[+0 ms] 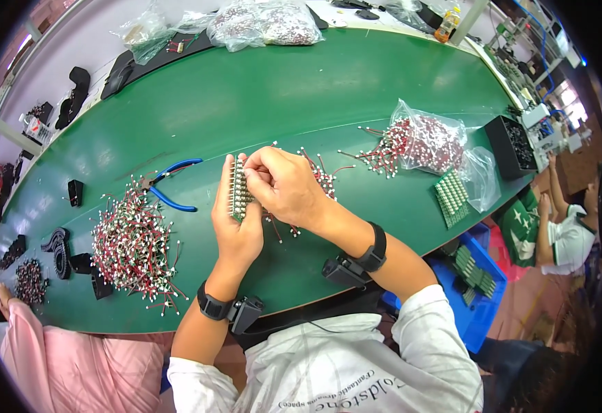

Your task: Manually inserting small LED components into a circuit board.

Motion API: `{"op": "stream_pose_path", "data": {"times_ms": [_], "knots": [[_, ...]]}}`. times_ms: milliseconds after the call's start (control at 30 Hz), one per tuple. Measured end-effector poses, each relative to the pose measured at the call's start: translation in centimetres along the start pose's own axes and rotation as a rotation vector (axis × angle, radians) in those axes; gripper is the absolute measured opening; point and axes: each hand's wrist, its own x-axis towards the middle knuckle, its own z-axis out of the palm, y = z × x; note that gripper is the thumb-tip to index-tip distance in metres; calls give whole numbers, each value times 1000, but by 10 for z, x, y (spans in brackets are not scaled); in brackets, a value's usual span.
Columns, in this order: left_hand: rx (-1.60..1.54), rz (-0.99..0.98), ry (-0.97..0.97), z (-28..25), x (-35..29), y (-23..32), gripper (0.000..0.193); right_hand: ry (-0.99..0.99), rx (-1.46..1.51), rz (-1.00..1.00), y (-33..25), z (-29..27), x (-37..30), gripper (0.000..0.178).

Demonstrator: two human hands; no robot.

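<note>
Over the middle of the green table, my left hand [236, 237] is wrapped round a narrow panel of small pale connectors or boards [240, 196], held upright with its rows showing. My right hand [288, 187] is closed in a pinch at the panel's upper right side; whatever lies between thumb and forefinger is hidden. Under and behind my right hand spread short red-and-black wires with white ends [323, 179]. Left of my left hand sits a large heap of the same wires [132, 244]. Blue-handled cutters [177, 166] lie at the heap's upper edge.
To the right are a clear bag of wires [433, 141], another pale panel [451, 198] and a black box [500, 151]. A blue bin [478, 330] stands below the table's edge. Full plastic bags [266, 24] lie at the back. A person in pink [88, 361] sits at left.
</note>
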Motion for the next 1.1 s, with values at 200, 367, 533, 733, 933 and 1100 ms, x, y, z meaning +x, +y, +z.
{"op": "stream_pose_path", "data": {"times_ms": [200,367,533,733,933,1100], "knots": [[172,81,-20,-2,1,-4,60,-1,-123,-114,3,-2,0,10],[202,126,-77,-6,5,1,66,-7,-79,-88,6,-8,1,9],[324,199,-87,-5,5,5,68,-31,-59,-57,4,-12,2,8],[116,40,10,-5,10,-1,67,-93,-45,11,7,-11,6,6],[-143,-115,296,-24,22,1,64,-156,257,340,18,-27,-1,15],[-95,-91,282,-21,18,0,65,-177,564,435,9,-25,-3,18]]}}
